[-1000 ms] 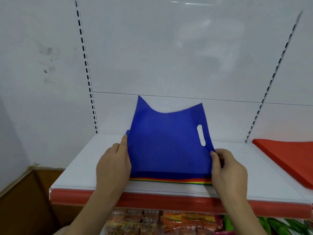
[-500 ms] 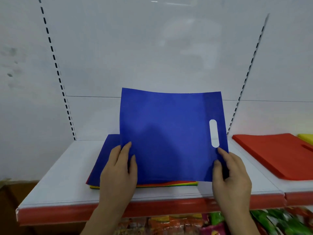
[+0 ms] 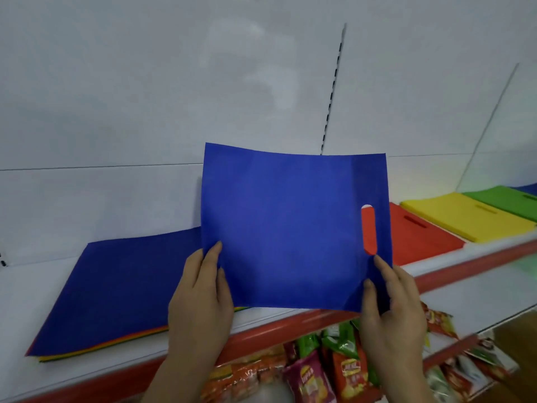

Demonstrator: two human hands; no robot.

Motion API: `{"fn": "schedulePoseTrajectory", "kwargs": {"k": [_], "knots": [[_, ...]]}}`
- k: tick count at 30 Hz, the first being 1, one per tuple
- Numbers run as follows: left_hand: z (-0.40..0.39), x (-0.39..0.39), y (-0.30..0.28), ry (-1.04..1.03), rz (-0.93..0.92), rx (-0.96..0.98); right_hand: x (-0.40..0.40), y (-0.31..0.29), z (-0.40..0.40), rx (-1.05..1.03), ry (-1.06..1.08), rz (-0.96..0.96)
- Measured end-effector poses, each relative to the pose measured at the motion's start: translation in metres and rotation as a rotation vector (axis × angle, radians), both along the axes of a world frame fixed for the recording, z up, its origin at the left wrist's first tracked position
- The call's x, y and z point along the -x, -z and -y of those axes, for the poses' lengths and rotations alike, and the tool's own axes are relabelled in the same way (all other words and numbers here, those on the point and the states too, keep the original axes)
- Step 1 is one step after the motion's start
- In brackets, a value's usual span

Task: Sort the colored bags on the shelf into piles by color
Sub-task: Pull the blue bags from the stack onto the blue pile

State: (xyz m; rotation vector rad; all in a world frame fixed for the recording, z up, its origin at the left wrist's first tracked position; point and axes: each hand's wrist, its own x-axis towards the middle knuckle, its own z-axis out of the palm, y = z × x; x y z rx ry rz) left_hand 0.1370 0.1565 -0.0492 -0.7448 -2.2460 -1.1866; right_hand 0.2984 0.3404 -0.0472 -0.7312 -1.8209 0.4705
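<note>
1. Left hand [image 3: 200,298]: grips the lower left corner of the blue bag [image 3: 290,228]. Thumb lies on the front face, fingers curl against the left edge and behind it.
2. Right hand [image 3: 392,303]: pinches the lower right corner of the same bag. Thumb on the front, index finger stretched up towards the handle slot [image 3: 369,229], the other fingers behind the fabric.
3. Blue bag: held upright and spread flat between both hands, above the front edge of the shelf [image 3: 87,370], clear of the surface. Handle slot sits near its right edge, long axis vertical; red shows through it.
4. Mixed stack [image 3: 116,286]: lies flat on the shelf to the left of and behind the held bag. Top sheet blue; orange, yellow and green edges show along its front.
5. Red pile [image 3: 421,237]: flat on the shelf to the right, partly hidden behind the held bag.
6. Yellow pile [image 3: 465,216]: just beside the red pile, further right.
7. Green pile [image 3: 505,199]: next right, touching the yellow one. A strip of blue shows beyond it at the frame edge; cannot tell what it is.
8. Shelf front carries a red strip [image 3: 465,263].
9. Snack packets [image 3: 319,370] on the level below, under both hands.
</note>
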Motion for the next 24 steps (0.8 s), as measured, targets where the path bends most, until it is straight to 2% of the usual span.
{"fn": "schedulePoseTrajectory", "kwargs": {"k": [14,24], "knots": [[-0.183,-0.134,-0.01,0.271,-0.122,-0.004,-0.179,-0.006,-0.131,0.051,0.218,-0.094],[-0.324,-0.237,-0.006,0.467,-0.087,0.041,-0.302,0.005,-0.227,0.098,0.45,-0.081]]}}
